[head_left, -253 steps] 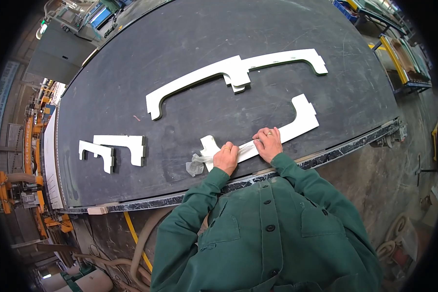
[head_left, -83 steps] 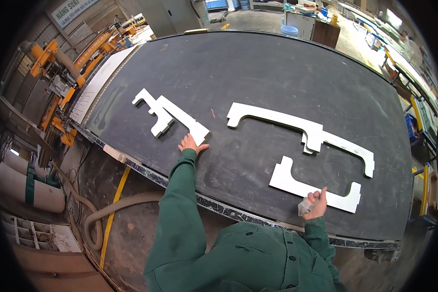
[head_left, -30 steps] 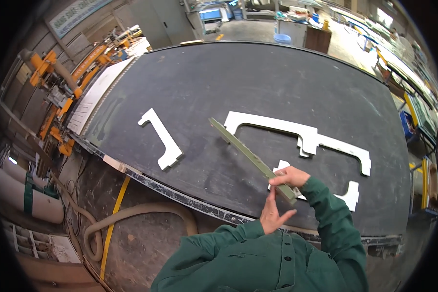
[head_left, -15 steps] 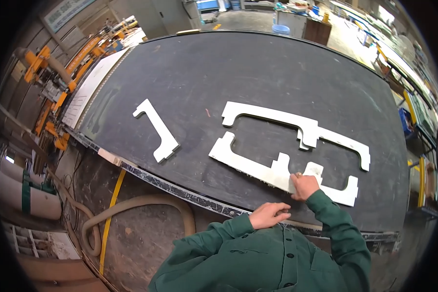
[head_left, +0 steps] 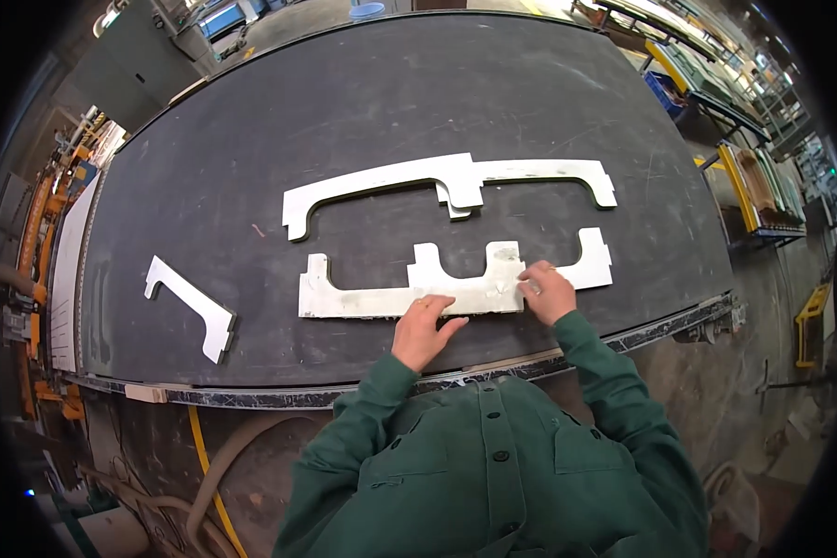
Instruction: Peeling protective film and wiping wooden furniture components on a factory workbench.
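Observation:
Several white flat bracket-shaped panels with hooked ends lie on a dark table (head_left: pixel 391 102). In the near row, a stained U-shaped panel (head_left: pixel 474 290) overlaps a longer white panel (head_left: pixel 363 302) on its left and another white panel (head_left: pixel 593 270) on its right. At the near edge of this row rests my left hand (head_left: pixel 421 333), fingers bent forward and thumb apart. My right hand (head_left: pixel 547 293) is at the stained panel's right end, fingertips and thumb apart with a gap between them. Whether it presses on the panel edge I cannot tell.
A second row, with a left panel (head_left: pixel 372 181) and a right panel (head_left: pixel 539 170) overlapping, lies farther back. One smaller bracket panel (head_left: pixel 191 302) sits alone at left. Along the table's front runs a worn edge (head_left: pixel 279 398); a hose (head_left: pixel 219 465) lies on the floor below.
My view has turned. My left hand has come up from the table edge onto the near row. My right hand has released its grip along the near edge and moved to the stained panel's right end.

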`<action>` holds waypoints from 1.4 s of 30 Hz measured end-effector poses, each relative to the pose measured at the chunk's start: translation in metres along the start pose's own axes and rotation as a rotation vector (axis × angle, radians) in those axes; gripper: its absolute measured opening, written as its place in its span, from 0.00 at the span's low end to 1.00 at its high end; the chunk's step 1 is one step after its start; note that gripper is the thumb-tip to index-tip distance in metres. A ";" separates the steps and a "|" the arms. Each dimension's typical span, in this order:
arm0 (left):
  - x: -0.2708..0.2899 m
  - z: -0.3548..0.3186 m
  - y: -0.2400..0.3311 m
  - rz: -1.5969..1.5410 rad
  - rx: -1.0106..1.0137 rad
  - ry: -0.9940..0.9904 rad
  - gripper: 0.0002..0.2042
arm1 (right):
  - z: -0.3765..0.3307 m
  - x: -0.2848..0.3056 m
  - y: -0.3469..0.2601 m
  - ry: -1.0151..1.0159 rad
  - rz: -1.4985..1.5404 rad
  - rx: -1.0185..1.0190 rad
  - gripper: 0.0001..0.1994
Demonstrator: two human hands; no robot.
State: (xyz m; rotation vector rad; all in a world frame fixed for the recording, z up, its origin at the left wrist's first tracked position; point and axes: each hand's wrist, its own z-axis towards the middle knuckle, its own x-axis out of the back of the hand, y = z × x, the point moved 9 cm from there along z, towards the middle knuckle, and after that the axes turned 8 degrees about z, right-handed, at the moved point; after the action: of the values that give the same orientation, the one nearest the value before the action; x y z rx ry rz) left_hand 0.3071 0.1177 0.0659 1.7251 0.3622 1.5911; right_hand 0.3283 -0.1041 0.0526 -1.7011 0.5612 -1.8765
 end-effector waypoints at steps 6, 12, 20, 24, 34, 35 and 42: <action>-0.038 0.033 0.005 0.204 -0.244 0.022 0.36 | -0.005 0.017 0.070 0.135 0.262 -0.344 0.11; -0.060 0.040 -0.001 0.395 -0.309 -0.051 0.39 | -0.003 -0.024 0.097 0.007 0.600 -0.577 0.12; -0.063 0.036 -0.006 0.356 -0.316 0.004 0.33 | -0.039 -0.042 0.080 -0.181 0.640 -0.677 0.14; -0.071 0.030 0.004 0.304 -0.293 0.007 0.32 | -0.061 -0.040 0.086 -0.150 0.651 -0.763 0.14; -0.080 0.014 0.013 0.279 -0.231 0.053 0.29 | -0.084 -0.055 0.112 -0.019 0.805 -0.917 0.10; -0.079 0.012 0.017 0.285 -0.232 0.070 0.27 | -0.086 -0.057 0.110 -0.021 0.805 -0.917 0.10; -0.098 0.001 0.032 0.364 -0.334 0.061 0.23 | -0.091 -0.067 0.111 0.078 0.811 -0.917 0.08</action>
State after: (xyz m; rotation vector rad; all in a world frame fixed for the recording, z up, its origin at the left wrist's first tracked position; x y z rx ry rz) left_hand 0.2812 0.0311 0.0166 1.5425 -0.1956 1.8409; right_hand 0.2540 -0.1515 -0.0798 -1.4707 2.0054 -1.1144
